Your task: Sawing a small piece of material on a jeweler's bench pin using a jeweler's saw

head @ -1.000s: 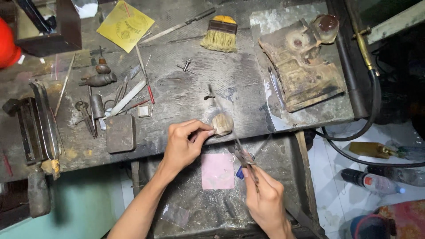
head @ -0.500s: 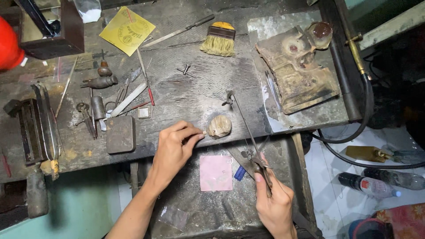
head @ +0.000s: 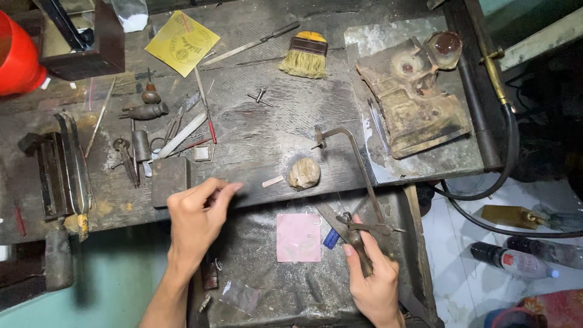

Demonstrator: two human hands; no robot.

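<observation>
The right hand (head: 373, 279) grips a saw (head: 358, 182) low in the frame, its frame reaching up past a lump (head: 303, 173). The left hand (head: 197, 218), fingers together and empty, rests at the desk (head: 255, 121) edge, left of the lump.

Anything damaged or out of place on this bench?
The slab at upper right looks scorched, with crumbled edges. Plastic bottles lie on their sides on the floor. Otherwise just tool clutter. The right hand grips a saw frame; the left hand holds nothing.

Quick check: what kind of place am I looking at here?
Most likely a jeweller's or metalworker's bench: a small frame saw in the right hand, hand tools scattered on the worn bench, a brush.
</observation>
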